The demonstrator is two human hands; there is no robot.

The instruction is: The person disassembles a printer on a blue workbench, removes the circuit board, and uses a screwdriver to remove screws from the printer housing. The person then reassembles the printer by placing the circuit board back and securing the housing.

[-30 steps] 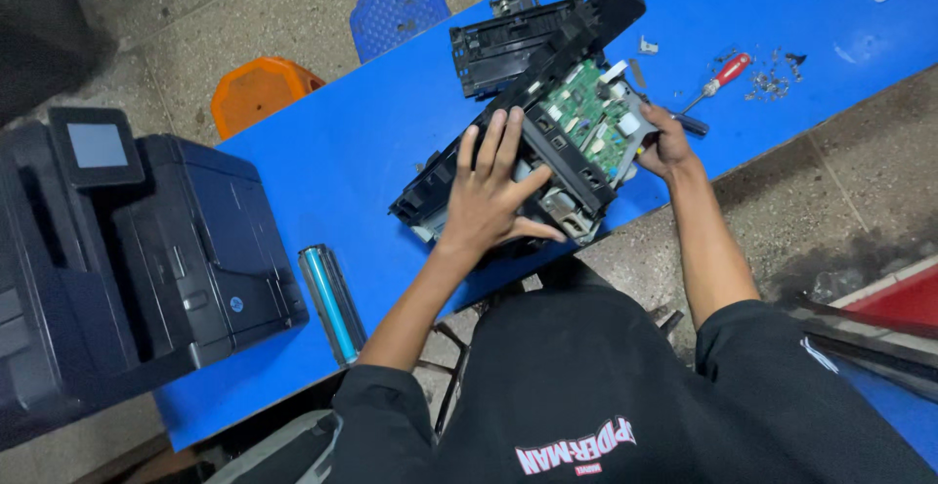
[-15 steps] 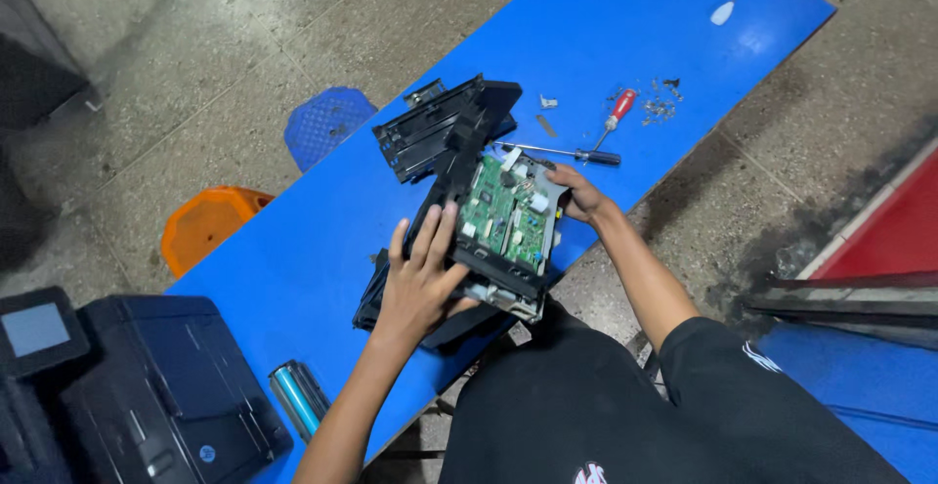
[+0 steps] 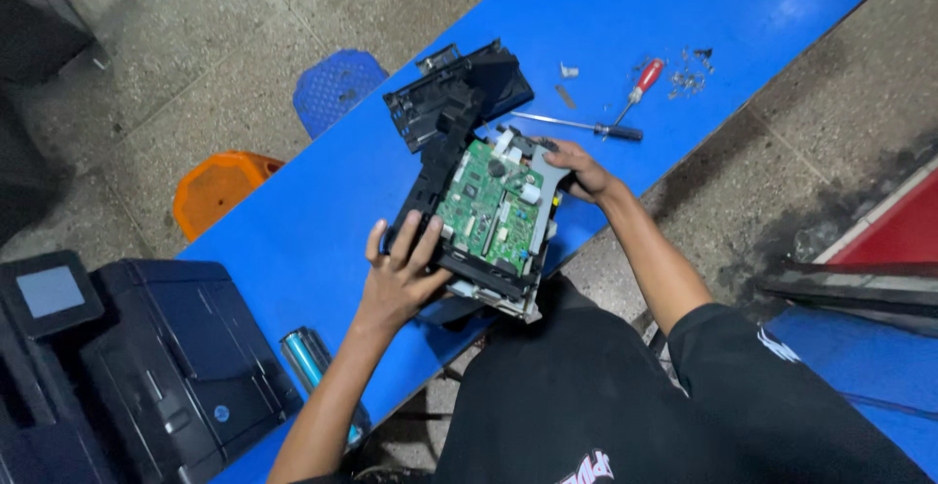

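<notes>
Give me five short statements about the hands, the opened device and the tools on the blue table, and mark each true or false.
1. Both hands grip the opened device. True.
2. The circuit board is red. False: it is green.
3. The right hand holds the red-handled screwdriver. False: it lies on the table.
4. The left hand is at the device's near edge. True.
5. A black printer stands at the far left. True.

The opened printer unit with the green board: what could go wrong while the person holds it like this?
1. The printer unit overhangs the near edge of the blue table; held only by the left hand and right hand, it might slip off.
2. The green circuit board is bare, so fingers may touch its parts.
3. The small screws lie loose and could roll away.
</notes>
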